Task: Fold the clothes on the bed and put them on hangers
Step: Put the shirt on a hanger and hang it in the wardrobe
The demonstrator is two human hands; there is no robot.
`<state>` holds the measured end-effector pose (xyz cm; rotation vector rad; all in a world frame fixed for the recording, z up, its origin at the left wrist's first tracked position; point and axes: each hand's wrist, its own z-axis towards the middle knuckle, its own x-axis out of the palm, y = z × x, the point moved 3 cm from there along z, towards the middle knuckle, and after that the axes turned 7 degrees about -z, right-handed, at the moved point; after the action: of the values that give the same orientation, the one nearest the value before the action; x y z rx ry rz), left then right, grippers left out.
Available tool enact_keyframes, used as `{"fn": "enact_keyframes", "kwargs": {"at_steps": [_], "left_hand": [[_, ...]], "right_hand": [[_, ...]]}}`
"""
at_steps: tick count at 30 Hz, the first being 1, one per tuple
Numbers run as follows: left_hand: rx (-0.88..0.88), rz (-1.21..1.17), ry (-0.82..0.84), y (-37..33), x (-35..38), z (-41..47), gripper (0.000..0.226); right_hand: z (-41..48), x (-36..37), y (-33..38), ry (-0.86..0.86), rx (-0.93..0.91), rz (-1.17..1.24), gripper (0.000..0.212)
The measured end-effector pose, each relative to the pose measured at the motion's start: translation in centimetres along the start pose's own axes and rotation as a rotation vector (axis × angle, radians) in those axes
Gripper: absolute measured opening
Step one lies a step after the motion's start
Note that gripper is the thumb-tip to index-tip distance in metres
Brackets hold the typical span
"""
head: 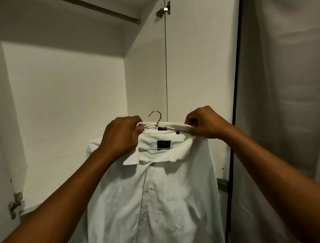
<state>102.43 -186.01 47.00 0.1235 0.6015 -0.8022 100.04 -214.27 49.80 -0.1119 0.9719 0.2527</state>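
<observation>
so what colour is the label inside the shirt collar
Black, with faint pale print too small to read. The label shows in the head view, inside the white shirt.

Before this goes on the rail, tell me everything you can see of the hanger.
The hanger looks like thin silver metal wire. Its open hook stands above the collar of the white shirt, caught on nothing. One arm slants toward the left hand; a thin bar shows inside the neck opening. The rest lies hidden under the shirt, whose collar the left hand and right hand grip.
</observation>
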Motion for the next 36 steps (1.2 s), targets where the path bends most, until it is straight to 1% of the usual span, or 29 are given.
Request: {"fn": "enact_keyframes", "kwargs": {"at_steps": [2,3,4,5,6,7,8,11,13,15,17,18,19,20,21,22,23,25,27,29,30,32,34,36], "left_hand": [[0.093,0.118,0.035,-0.8,0.1,-0.1,0.009],[0.111,0.13,0.026,-0.9,0.0,-0.3,0.007],[0.109,0.12,-0.002,-0.7,-0.2,-0.5,0.006],[0.091,0.102,-0.042,-0.3,-0.5,-0.7,0.005],[0.068,0.085,-0.086,0.2,-0.9,-0.9,0.004],[0.04,0.074,-0.114,0.7,-1.2,-1.0,0.003],[0.012,0.072,-0.127,1.3,-1.4,-1.2,0.003],[-0.076,0.071,-0.138,2.8,-1.9,-1.3,0.003],[-0.12,0.051,-0.138,3.7,-2.3,-1.5,0.003],[-0.135,0.023,-0.12,4.5,-2.5,-1.7,0.003],[-0.155,-0.021,-0.097,5.0,-2.7,-1.7,0.003],[-0.159,-0.042,-0.082,5.1,-2.8,-1.7,0.002],[-0.162,-0.061,-0.071,5.2,-2.9,-1.7,0.002],[-0.166,-0.081,-0.062,5.1,-3.0,-1.6,0.003],[-0.175,-0.104,-0.057,5.0,-2.9,-1.5,0.004],[-0.179,-0.127,-0.052,4.7,-2.9,-1.4,0.006],[-0.179,-0.152,-0.043,4.3,-2.9,-1.4,0.008],[-0.169,-0.198,-0.035,3.2,-2.9,-1.3,0.008],[-0.153,-0.218,-0.056,2.3,-3.2,-1.2,0.004],[-0.133,-0.228,-0.094,1.7,-3.9,-1.3,0.005],[-0.115,-0.233,-0.106,1.6,-4.4,-1.4,0.006],[-0.046,-0.201,-0.09,1.4,-5.5,-1.6,0.015],[-0.018,-0.131,-0.026,1.5,-6.5,-1.6,0.023],[-0.02,-0.108,0.036,1.8,-7.2,-1.3,0.022]], "right_hand": [[-0.4,-0.4,0.9,-0.248,-0.01,0.085,0.018],[-0.8,-0.3,1.5,-0.318,-0.036,0.156,0.02],[-1.2,0.0,1.9,-0.317,-0.066,0.247,0.021],[-1.7,0.3,2.2,-0.249,-0.063,0.377,0.019],[-2.2,0.7,2.2,-0.147,-0.02,0.537,0.02],[-2.5,1.0,1.6,-0.06,0.049,0.644,0.026],[-2.8,1.4,0.7,0.011,0.104,0.674,0.03],[-3.2,2.7,-2.2,0.202,0.159,0.506,0.02],[-3.3,3.8,-2.7,0.288,0.161,0.481,0.022],[-3.5,4.4,-2.3,0.286,0.149,0.417,0.027],[-3.1,4.4,-2.0,0.275,0.111,0.333,0.016],[-2.7,4.2,-2.0,0.275,0.094,0.258,0.008],[-2.2,3.7,-1.9,0.27,0.089,0.144,0.005],[-1.6,2.9,-1.4,0.247,0.093,0.041,0.004],[-1.1,2.0,-0.6,0.206,0.093,0.012,0.009],[-0.3,1.1,0.6,0.143,0.072,0.078,0.019],[0.4,0.2,2.3,0.073,0.035,0.212,0.024],[1.7,-1.3,6.4,-0.028,-0.087,0.437,0.019],[2.9,-2.4,9.8,-0.062,-0.206,0.455,0.017],[3.9,-2.9,11.7,-0.078,-0.262,0.38,0.016],[4.3,-3.2,12.0,-0.086,-0.272,0.362,0.016],[4.6,-3.6,11.9,-0.106,-0.282,0.358,0.015],[4.6,-3.6,11.2,-0.113,-0.263,0.381,0.016],[4.5,-3.2,10.0,-0.096,-0.233,0.468,0.017]]}}
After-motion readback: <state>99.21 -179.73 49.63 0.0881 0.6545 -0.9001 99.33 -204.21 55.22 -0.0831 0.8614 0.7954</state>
